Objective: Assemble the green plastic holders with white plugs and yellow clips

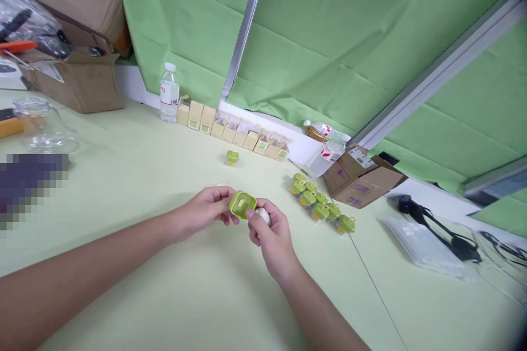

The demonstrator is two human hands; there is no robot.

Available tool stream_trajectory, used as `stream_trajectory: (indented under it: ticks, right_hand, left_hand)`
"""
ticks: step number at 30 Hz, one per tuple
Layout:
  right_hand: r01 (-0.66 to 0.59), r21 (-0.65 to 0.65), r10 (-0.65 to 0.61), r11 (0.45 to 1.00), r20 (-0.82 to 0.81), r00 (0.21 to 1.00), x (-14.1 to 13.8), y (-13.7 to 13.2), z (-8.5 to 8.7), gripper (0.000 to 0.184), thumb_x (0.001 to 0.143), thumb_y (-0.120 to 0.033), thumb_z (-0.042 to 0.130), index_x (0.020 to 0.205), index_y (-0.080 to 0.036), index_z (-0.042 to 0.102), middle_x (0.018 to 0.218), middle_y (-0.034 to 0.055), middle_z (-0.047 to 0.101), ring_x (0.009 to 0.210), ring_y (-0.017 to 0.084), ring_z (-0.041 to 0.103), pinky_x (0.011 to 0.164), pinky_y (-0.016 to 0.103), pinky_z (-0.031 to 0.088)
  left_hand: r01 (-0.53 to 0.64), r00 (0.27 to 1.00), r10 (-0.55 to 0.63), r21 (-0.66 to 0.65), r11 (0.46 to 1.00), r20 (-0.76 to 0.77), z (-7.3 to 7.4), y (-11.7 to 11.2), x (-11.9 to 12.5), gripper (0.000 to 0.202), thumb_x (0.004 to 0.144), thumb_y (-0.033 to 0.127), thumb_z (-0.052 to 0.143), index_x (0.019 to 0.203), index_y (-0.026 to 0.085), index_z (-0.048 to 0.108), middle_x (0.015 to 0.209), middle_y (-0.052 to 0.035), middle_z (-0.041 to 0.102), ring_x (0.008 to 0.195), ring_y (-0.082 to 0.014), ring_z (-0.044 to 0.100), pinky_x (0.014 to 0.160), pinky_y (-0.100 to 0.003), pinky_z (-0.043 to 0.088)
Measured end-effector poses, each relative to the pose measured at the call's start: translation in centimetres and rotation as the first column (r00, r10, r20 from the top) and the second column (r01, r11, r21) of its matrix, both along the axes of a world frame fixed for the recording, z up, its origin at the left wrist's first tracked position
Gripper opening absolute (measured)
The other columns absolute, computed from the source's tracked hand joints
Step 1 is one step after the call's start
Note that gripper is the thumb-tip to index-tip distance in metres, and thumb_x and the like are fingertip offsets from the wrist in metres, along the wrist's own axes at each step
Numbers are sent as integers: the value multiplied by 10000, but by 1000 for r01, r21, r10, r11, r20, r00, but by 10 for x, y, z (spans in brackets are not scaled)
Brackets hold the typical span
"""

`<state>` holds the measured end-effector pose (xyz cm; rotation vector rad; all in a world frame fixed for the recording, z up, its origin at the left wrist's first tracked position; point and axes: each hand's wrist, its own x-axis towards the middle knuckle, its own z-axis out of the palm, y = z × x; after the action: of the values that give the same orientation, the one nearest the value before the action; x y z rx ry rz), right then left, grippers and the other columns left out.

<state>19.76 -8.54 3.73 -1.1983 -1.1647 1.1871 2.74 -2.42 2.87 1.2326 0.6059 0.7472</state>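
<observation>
Above the table, my left hand (208, 208) grips a small green lid (236, 209) by its left edge, its hollow inside facing me. My right hand (275, 241) has its thumb pressed on the lid's right side, and its fingers curl around a white rounded object (263, 215) whose kind I cannot make out. A clear rim (223, 184) shows just behind my left fingers, mostly hidden. Beyond my hands stands one small clear container with a green lid (233, 157). Several more like it form a cluster (320, 210) to the right.
Small beige cartons (230, 130), several with open flaps, line the wall beside a water bottle (169, 93). More bottles lie near an open cardboard box (362, 178). Plastic bags (424, 247) and a black cabled device (440, 230) lie right; a glass jug (43, 126) stands left.
</observation>
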Motion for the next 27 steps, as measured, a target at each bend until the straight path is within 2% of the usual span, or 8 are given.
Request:
stream_trajectory:
  ticks: [3, 6, 8, 10, 14, 19, 22, 27]
  right_hand:
    - [-17, 7, 18, 1000, -138, 990, 3, 3, -2, 245, 839, -342, 582, 998, -176, 667, 639, -23, 518, 518, 98, 404, 450, 220, 310]
    - [19, 45, -5, 999, -295, 956, 7, 6, -3, 362, 778, -251, 532, 1098, -170, 680, 892, 48, 618, 653, 137, 540, 539, 267, 435]
    - [70, 41, -54, 997, -297, 953, 9, 8, -3, 377, 759, -211, 551, 1111, -187, 685, 1043, 66, 632, 771, 164, 604, 641, 301, 495]
    - [112, 40, -100, 993, -234, 967, 9, 7, -2, 350, 777, -211, 598, 1117, -211, 682, 1139, 69, 637, 917, 203, 639, 761, 343, 523]
    - [127, 83, -117, 988, -108, 987, 6, 5, 1, 355, 790, -278, 722, 1134, -244, 644, 1136, 59, 689, 1059, 227, 636, 932, 394, 489]
    - [107, 143, -96, 984, -80, 992, 3, 5, 3, 329, 763, -303, 780, 1050, -248, 629, 1082, 36, 694, 998, 196, 641, 894, 354, 505]
    - [104, 125, -94, 987, -83, 992, 4, 6, 1, 340, 757, -314, 790, 1053, -244, 639, 1048, 31, 685, 975, 192, 634, 894, 356, 512]
    - [69, 78, -60, 995, -109, 992, 7, 8, -2, 362, 784, -340, 772, 1105, -248, 633, 1092, 45, 690, 972, 196, 631, 889, 381, 530]
  left_hand:
    - [-24, 999, 24, -21, 1000, 23, -2, 0, -1, 197, 904, 371, 620, 859, 182, 652, 859, -14, 633, 809, -146, 595, 740, -280, 456]
    - [-48, 997, 51, -51, 998, 51, -5, 2, -2, 171, 892, 351, 635, 863, 184, 660, 905, -22, 650, 825, -146, 590, 749, -281, 467]
    - [-58, 995, 63, -73, 996, 73, -6, 3, -2, 161, 885, 343, 644, 885, 184, 670, 965, -38, 665, 868, -162, 602, 771, -298, 483]
    - [-86, 992, 95, -94, 992, 87, -7, 4, -1, 159, 881, 338, 648, 901, 184, 679, 1012, -49, 674, 913, -179, 614, 801, -317, 496]
    - [-142, 983, 154, -119, 983, 95, -5, 5, 0, 160, 879, 329, 646, 914, 178, 686, 999, -53, 694, 907, -184, 641, 835, -334, 505]
    - [-171, 981, 181, -137, 976, 68, -5, 5, 1, 162, 883, 322, 640, 927, 170, 674, 961, -46, 702, 852, -175, 666, 832, -338, 516]
    - [-155, 983, 166, -143, 977, 74, -6, 4, 2, 156, 898, 315, 625, 907, 164, 663, 936, -51, 706, 866, -184, 679, 848, -344, 524]
    - [-138, 984, 156, -181, 974, 89, -7, 2, 2, 160, 909, 312, 629, 939, 158, 660, 1016, -73, 707, 953, -210, 689, 910, -361, 526]
